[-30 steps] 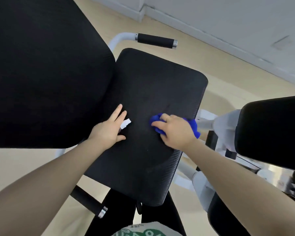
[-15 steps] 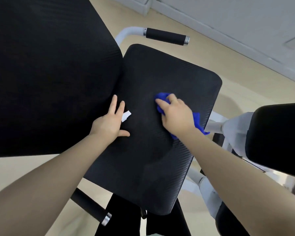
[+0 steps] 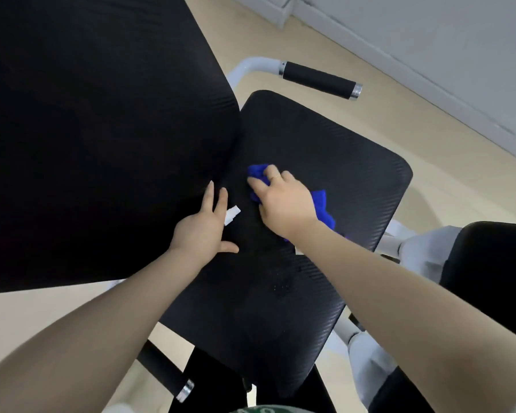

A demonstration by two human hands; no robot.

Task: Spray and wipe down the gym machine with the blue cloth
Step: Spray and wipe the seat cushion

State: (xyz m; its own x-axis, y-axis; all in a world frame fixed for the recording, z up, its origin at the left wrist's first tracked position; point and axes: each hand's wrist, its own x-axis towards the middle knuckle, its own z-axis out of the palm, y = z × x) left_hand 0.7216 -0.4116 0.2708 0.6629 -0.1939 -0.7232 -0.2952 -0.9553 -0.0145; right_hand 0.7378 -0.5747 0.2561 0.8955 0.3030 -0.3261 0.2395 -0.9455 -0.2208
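Note:
The gym machine's black seat pad (image 3: 325,150) fills the middle of the head view, with its big black back pad (image 3: 102,129) at the left. My right hand (image 3: 283,204) presses the crumpled blue cloth (image 3: 321,204) onto the seat near the back pad. Cloth sticks out beyond my fingertips and behind my wrist. My left hand (image 3: 200,231) lies on the seat beside it, fingers stretched out. The white tip of a small spray bottle (image 3: 232,215) pokes out between forefinger and thumb, and the rest is hidden under the palm. Fine droplets (image 3: 280,286) speckle the seat.
White frame tubes end in black foam handles at the upper right (image 3: 319,80) and lower left (image 3: 161,374). Another black pad (image 3: 495,278) on a white arm stands at the right. Beige floor and a white wall's skirting (image 3: 429,73) lie beyond.
My right hand has slid the blue cloth across the seat, away from its right edge and toward the back pad. My left hand has stayed in place on the seat.

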